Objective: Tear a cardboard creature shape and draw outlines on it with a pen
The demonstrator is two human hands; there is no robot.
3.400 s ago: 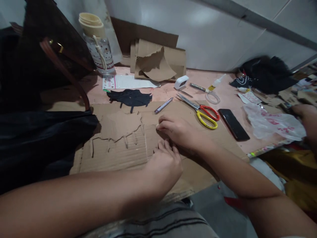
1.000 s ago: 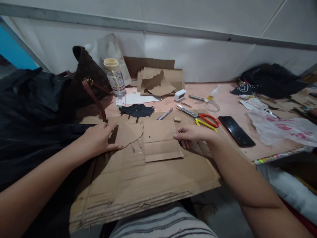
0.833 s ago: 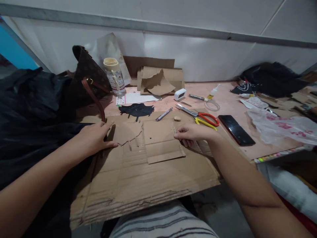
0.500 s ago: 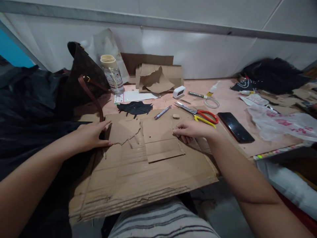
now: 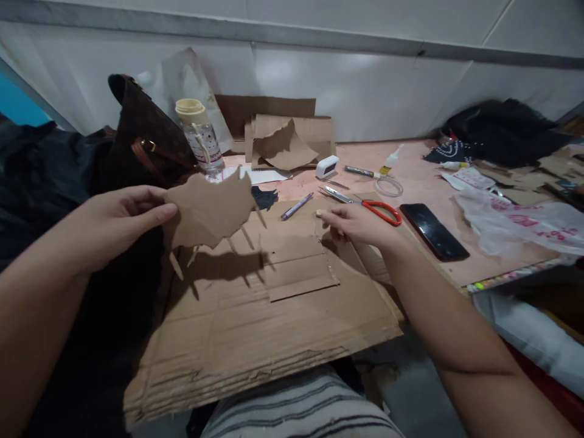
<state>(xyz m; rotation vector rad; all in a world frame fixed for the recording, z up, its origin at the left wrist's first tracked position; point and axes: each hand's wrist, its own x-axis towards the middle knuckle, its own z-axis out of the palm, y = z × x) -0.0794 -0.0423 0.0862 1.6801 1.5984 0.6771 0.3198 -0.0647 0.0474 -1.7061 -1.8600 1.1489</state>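
Note:
My left hand pinches the left edge of a jagged cardboard cutout between thumb and fingers. The cutout is lifted, casting a shadow on the large cardboard sheet below. My right hand has its fingers curled over the right edge of a rectangular cardboard piece, beside a small tan block. The block is by the index fingertip; whether they touch I cannot tell. What the right fingers hold, if anything, is hidden. Behind the cutout lies a black jagged piece, partly covered.
A pen, red-handled scissors and a phone lie beyond and right of my right hand. A bottle and a brown handbag stand at the back left. Folded cardboard leans by the wall.
My left hand has raised the jagged cutout off the cardboard sheet. My right hand has shifted slightly away from me, close to the tan block.

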